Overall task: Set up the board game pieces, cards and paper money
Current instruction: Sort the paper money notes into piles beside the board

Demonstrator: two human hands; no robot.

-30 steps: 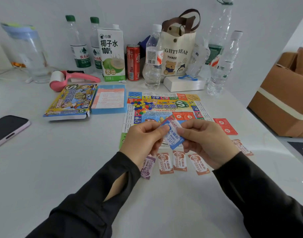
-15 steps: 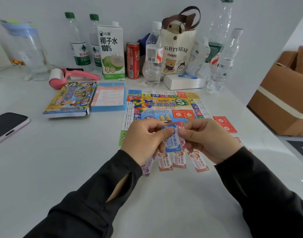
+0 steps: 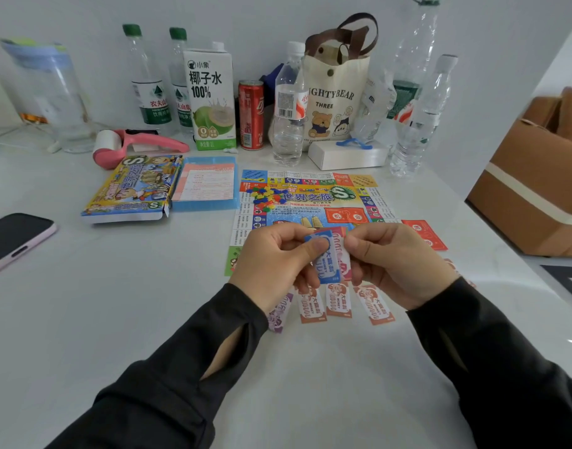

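Left hand (image 3: pixel 273 265) and right hand (image 3: pixel 399 265) both pinching a small stack of paper notes (image 3: pixel 326 265), blue top one printed MONEY, over the near edge of the game board (image 3: pixel 310 197), orange notes (image 3: pixel 338 303) on the table below, carton (image 3: pixel 210 98) marked 100%, bag (image 3: pixel 334 92) reading THREE.

- Two notes show between the left hand (image 3: pixel 271 264) and right hand (image 3: pixel 398 264): one blue note (image 3: pixel 323 267), one pink note (image 3: pixel 341 254).
- Three orange notes (image 3: pixel 339 303) in a row and one purple note (image 3: pixel 279 314), just nearer than the hands.
- One red card (image 3: pixel 425 233), beyond the right hand.
- Five plastic bottles (image 3: pixel 289 105), one carton (image 3: pixel 210 98), one red can (image 3: pixel 251 115), one tote bag (image 3: pixel 336 92), far beyond the hands.
- One phone (image 3: pixel 15 238), far left of the left hand.
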